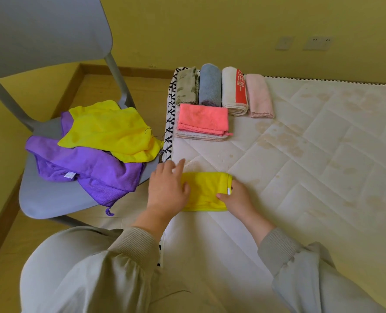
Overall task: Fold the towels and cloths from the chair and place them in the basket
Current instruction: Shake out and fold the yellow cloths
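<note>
A folded yellow cloth (206,190) lies on the white mattress (300,154) near its left edge. My left hand (167,188) rests flat on the cloth's left end with the fingers spread. My right hand (238,199) holds the cloth's right end, thumb on top by its white tag. On the grey chair (52,195) to the left lie an unfolded yellow cloth (110,129) and a purple cloth (90,170). No basket is in view.
Folded pieces sit at the mattress's far left: a coral cloth (203,119) on a beige one, and behind them a patterned cloth (187,86), a grey-blue towel (210,85), a white-and-red towel (233,93) and a pink cloth (259,96). A yellow wall stands behind.
</note>
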Demonstrator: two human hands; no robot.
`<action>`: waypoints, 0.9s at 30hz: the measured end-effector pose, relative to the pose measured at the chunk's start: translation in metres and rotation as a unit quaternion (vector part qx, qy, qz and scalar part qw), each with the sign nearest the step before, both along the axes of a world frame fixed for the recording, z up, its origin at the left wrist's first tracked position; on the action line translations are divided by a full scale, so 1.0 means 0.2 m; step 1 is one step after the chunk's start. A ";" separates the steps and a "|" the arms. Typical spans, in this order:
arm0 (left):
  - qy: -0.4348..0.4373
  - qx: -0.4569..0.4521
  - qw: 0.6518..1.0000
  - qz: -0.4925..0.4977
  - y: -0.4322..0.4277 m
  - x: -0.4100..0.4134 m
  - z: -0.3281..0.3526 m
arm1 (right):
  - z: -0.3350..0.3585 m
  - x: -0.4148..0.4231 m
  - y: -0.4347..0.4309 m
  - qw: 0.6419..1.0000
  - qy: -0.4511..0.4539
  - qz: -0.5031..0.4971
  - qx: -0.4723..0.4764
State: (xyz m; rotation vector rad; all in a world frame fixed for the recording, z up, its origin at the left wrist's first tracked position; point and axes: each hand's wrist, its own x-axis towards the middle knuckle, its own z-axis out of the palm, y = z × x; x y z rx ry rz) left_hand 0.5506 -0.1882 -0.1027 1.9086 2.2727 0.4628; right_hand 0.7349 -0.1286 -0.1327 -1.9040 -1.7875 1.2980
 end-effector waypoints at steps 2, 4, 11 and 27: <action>0.059 0.013 0.995 -0.077 0.01 0.03 -0.04 | 0.02 0.00 0.00 1.000 -0.014 0.004 -0.015; 0.086 -0.073 0.986 -0.122 0.00 0.04 -0.08 | 0.07 0.00 0.01 0.999 -0.030 -0.003 -0.031; 0.100 -0.147 0.976 -0.122 0.00 0.04 -0.15 | 0.21 -0.13 -0.06 0.902 -0.184 0.141 0.364; 0.020 -0.177 0.980 -0.091 -0.05 0.01 -0.26 | -0.08 0.02 -0.03 0.902 -0.296 0.253 0.185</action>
